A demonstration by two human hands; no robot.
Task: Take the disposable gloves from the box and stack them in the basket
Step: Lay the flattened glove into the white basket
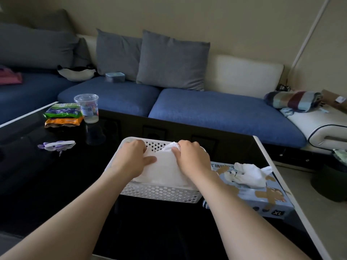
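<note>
A white perforated basket (159, 193) stands on the black glossy table, holding a flat stack of white disposable gloves (165, 169). My left hand (131, 158) rests on the stack's left side, thumb stretched across it. My right hand (191, 158) pinches the bunched top of a white glove at the stack's far right. To the right of the basket lies the blue glove box (262, 199) marked XL, with white gloves (251, 173) sticking out of its opening.
On the table's far left are a clear plastic cup (88, 107), green and orange snack packets (63, 115) and a purple-and-white item (58, 145). A blue sofa (216, 113) with grey cushions runs behind. A dark bin (330, 177) stands right of the table.
</note>
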